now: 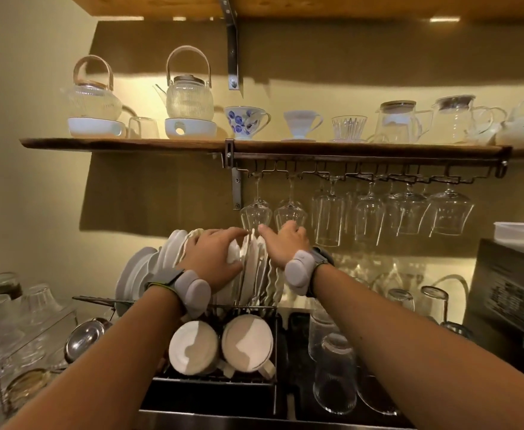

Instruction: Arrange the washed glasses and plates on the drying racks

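On the dish rack (pixel 220 308), my left hand (pixel 214 252) lies flat on the white plates (pixel 253 262); my right hand (pixel 285 240) pinches one rim; I should slide it gently into its slot.

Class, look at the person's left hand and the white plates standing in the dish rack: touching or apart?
Touching. The head view shows the left hand laid flat against the upright white plates, palm pressed on a plate face, with no gap visible.

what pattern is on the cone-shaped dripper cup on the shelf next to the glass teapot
White with blue flowers, dripper cup, clearest in the head view.
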Demonstrator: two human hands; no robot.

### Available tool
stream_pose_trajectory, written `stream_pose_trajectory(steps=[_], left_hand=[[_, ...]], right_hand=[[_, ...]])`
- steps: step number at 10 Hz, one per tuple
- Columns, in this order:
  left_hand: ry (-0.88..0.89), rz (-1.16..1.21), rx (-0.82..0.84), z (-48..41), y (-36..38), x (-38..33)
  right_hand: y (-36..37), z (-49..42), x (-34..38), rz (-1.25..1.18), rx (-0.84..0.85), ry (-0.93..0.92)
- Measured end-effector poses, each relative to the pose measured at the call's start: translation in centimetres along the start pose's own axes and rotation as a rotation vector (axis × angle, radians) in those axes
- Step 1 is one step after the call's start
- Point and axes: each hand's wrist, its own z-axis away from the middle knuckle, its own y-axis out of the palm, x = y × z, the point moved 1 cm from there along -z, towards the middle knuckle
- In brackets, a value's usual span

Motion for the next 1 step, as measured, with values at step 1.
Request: stream_pose_trajectory(steps=[1], left_hand=[[0.025,0.166,-0.027,-0.40,-1.86,-1.16]], right_hand=[[-3.16,0.95,-1.07,-0.341,0.169,-0.091]])
